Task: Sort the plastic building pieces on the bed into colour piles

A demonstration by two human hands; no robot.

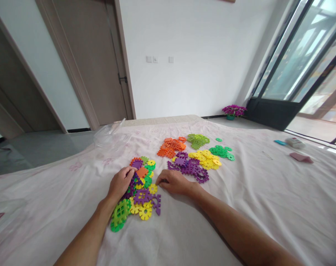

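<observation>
A mixed pile of plastic interlocking building pieces (142, 196) lies in front of me, with purple, yellow, green and orange ones overlapping. My left hand (121, 183) rests against the pile's left side, its fingers bent over purple pieces beside an orange square piece (142, 172). What those fingertips grip, if anything, is hidden. On the pile's right side is my right hand (172, 181), fingers curled together close to a yellow notched disc (153, 188). I cannot tell whether it pinches a piece. Purple window-shaped pieces (142, 196) and a green square lattice piece (121, 212) lie nearer me.
Colour-sorted heaps sit beyond my right hand: orange (172, 147), light green (198, 140), yellow (206, 159), purple (190, 166) and green (222, 151). A clear plastic bag (109, 136) lies back left. A pink cloth (301, 157) and small items are at right on the rumpled sheet (248, 192).
</observation>
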